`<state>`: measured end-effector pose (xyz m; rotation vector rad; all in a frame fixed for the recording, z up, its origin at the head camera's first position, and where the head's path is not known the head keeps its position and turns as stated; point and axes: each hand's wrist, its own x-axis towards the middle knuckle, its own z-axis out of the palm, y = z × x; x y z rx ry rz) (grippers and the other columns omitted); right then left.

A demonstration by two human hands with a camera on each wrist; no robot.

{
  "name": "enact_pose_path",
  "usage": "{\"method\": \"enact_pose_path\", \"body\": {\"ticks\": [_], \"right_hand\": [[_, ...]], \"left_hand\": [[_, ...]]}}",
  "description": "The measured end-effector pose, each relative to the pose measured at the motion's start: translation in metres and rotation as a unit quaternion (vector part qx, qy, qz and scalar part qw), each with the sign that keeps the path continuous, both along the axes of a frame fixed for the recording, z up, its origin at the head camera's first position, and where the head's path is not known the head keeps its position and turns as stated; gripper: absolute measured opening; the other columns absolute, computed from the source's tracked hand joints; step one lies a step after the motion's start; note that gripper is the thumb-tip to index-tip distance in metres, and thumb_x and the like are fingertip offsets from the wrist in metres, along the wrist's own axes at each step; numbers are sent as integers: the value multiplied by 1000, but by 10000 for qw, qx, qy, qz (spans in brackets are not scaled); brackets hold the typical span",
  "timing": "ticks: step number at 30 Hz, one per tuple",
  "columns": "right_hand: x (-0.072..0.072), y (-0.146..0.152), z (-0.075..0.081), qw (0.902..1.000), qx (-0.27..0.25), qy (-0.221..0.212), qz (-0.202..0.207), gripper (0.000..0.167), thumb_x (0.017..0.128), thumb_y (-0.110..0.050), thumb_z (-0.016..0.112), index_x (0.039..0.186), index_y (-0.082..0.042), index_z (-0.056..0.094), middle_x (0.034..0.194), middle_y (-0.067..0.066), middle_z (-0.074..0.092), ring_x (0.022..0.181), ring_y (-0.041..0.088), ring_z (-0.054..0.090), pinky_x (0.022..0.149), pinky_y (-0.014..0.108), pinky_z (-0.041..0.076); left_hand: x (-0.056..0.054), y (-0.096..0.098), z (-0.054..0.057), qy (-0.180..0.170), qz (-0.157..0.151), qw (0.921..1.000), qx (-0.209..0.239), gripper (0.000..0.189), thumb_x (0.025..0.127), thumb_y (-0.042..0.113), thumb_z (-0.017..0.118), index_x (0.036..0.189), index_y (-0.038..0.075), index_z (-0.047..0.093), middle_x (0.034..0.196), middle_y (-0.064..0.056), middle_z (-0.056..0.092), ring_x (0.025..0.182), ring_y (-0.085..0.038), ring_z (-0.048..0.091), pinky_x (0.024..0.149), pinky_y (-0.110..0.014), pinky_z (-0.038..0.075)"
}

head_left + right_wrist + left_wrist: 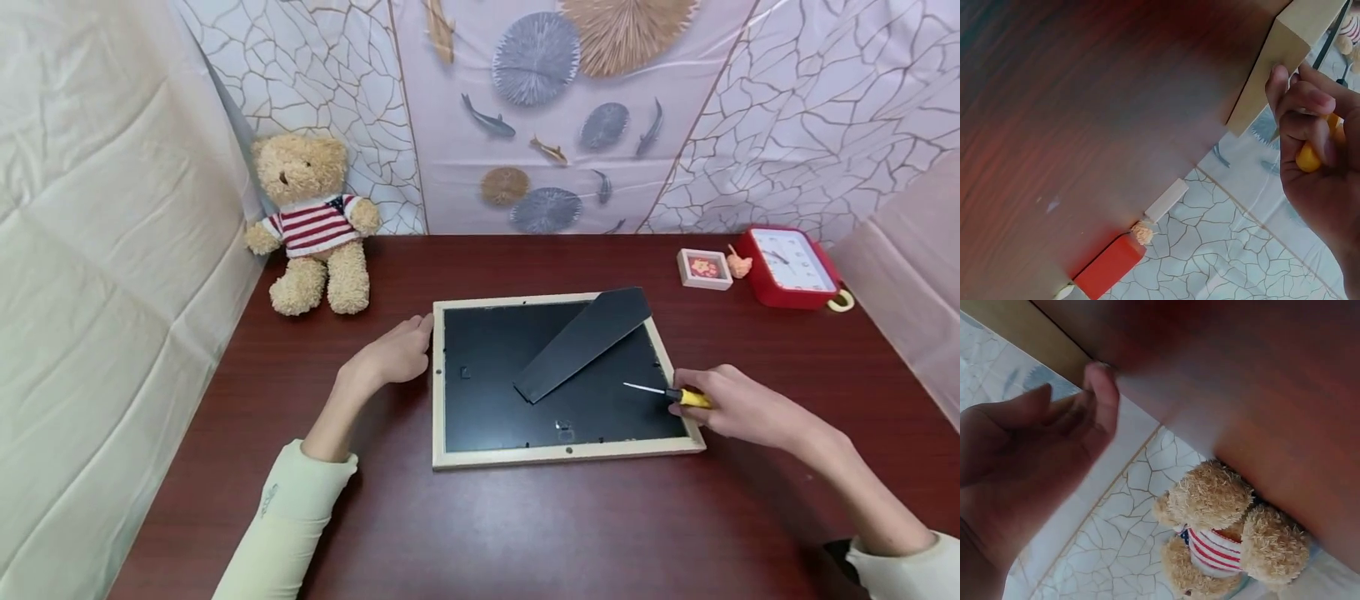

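Observation:
A picture frame [495, 456] with a pale wooden border lies face down on the table, its black back [487, 342] showing. The black stand leg [585, 346] slants across that back toward the upper right corner. At the left border, my left hand [397, 350] touches the frame with its fingers; in the left wrist view the hand [1054, 437] has loosely bent fingers. My right hand [738, 404] holds a yellow-handled screwdriver [693, 399] at the right border, its shaft pointing left over the back. Fingers of that hand also touch the frame's side [1266, 75] in the right wrist view.
A teddy bear [318, 225] in a striped shirt sits at the back left. Toward the back right stand a small white-framed box [705, 269], a little orange ornament [738, 263] and a red clock [795, 267]. Patterned cloth hangs behind the dark red table [570, 533].

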<state>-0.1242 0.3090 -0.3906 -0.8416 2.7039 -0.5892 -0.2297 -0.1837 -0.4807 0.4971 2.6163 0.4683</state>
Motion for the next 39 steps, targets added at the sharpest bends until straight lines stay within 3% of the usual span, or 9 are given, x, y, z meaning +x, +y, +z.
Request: {"method": "enact_pose_path", "body": {"ticks": [3, 7, 13, 19, 24, 27, 30, 34, 39], "right_hand": [[1, -1, 5, 9998, 19, -192, 42, 23, 93, -13, 88, 92, -16, 65, 72, -17, 54, 61, -5, 47, 56, 21, 45], [1, 1, 18, 9988, -286, 102, 384, 24, 94, -15, 87, 89, -23, 65, 70, -22, 47, 62, -6, 43, 57, 20, 39], [-7, -13, 53, 9910, -561, 973, 723, 24, 92, -3, 85, 104, -22, 76, 91, -23, 65, 80, -6, 57, 70, 19, 50], [-25, -64, 72, 9819, -426, 1458, 1134, 28, 91, 0, 86, 116, -13, 80, 104, -11, 71, 86, 1, 63, 76, 26, 60], [-42, -120, 74, 9760, -115, 1769, 1265, 22, 98, -5, 81, 120, -7, 81, 111, 3, 77, 90, 15, 73, 81, 42, 64], [-54, -153, 67, 9740, -7, 1833, 1331, 20, 104, -7, 74, 123, -2, 80, 110, 10, 76, 88, 19, 72, 77, 40, 63], [-66, -181, 59, 9737, 224, 1794, 1389, 21, 108, -6, 69, 124, 3, 79, 107, 15, 73, 83, 20, 69, 71, 35, 60], [-76, -201, 51, 9753, 556, 1595, 1420, 19, 109, -6, 67, 121, 2, 80, 108, 16, 74, 86, 23, 73, 66, 33, 58], [-83, -207, 42, 9808, 624, 1252, 1359, 21, 110, -6, 66, 123, 2, 80, 113, 17, 75, 85, 22, 73, 64, 30, 55]], "left_hand": [[-8, 1, -2, 27, -73, 9997, 213, 77, 112, 21, 43, 178, 11, 5, 181, -18, 22, 170, -38, 14, 137, -53, 22], [-7, -3, 1, -259, 44, 9995, 170, 81, 116, 43, 47, 179, 21, 0, 185, -8, 11, 172, -38, 3, 137, -54, 18], [-6, -12, 9, -235, -364, 9958, 808, 113, 98, 73, 67, 178, 30, 0, 186, 8, -11, 171, -43, -3, 137, -59, 12], [-10, -11, 15, -368, -650, 9884, 1322, 124, 91, 68, 80, 179, 29, 2, 185, 11, -12, 173, -29, -3, 139, -55, 7], [10, 6, 55, -796, -541, 9902, 1017, 121, 97, 40, 85, 178, 15, -3, 185, -1, -16, 172, -33, -6, 138, -59, -1], [26, 17, 84, -751, -388, 9952, 495, 119, 99, 32, 84, 177, 9, -4, 184, -7, -18, 172, -36, -5, 134, -64, -11], [26, 20, 85, -635, -293, 9975, 112, 122, 97, 30, 85, 176, 7, -5, 184, -9, -18, 172, -34, -8, 131, -66, -19], [18, 19, 69, -573, -281, 9979, -66, 126, 96, 35, 85, 176, 9, -9, 184, -7, -20, 171, -28, -16, 129, -64, -25], [15, 22, 61, -511, -293, 9982, -68, 123, 99, 38, 82, 175, 9, -10, 183, -7, -24, 170, -27, -20, 130, -61, -25]]}}
